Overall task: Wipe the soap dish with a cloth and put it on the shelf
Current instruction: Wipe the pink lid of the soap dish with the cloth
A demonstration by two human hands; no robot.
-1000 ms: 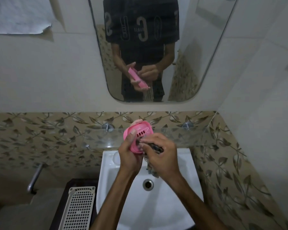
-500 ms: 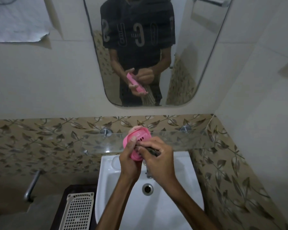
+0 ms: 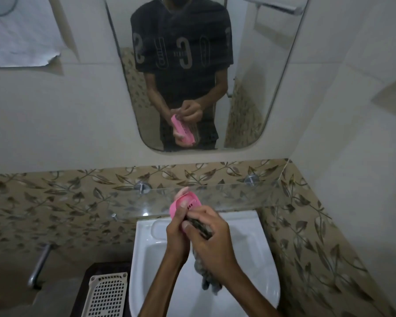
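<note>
Two bare hands meet above a glossy white ceramic basin (image 3: 256, 259), just in front of a clear glass shelf (image 3: 226, 197) pinned to leaf-patterned tile by round metal studs. The left hand (image 3: 177, 234) wraps around the near end of the soap dish (image 3: 185, 203), a smooth pink plastic oval with a raised rim and a row of small drain slots in its floor; it is held tilted, its far end reaching up against the shelf's front edge without resting on it. The right hand (image 3: 212, 235) is closed on a mottled grey cloth (image 3: 204, 266), pressing a bunched part of it into the dish while the rest hangs limp toward the bowl. A perforated cream plastic tray (image 3: 106, 296) sits at the lower left on a dark surface, and the rounded mirror (image 3: 272, 76) above repeats both hands and the pink dish. Compared with half a second ago, the cloth hand has slid nearer the dish's close end, leaving more of the pink interior and fewer of the slots exposed.
</note>
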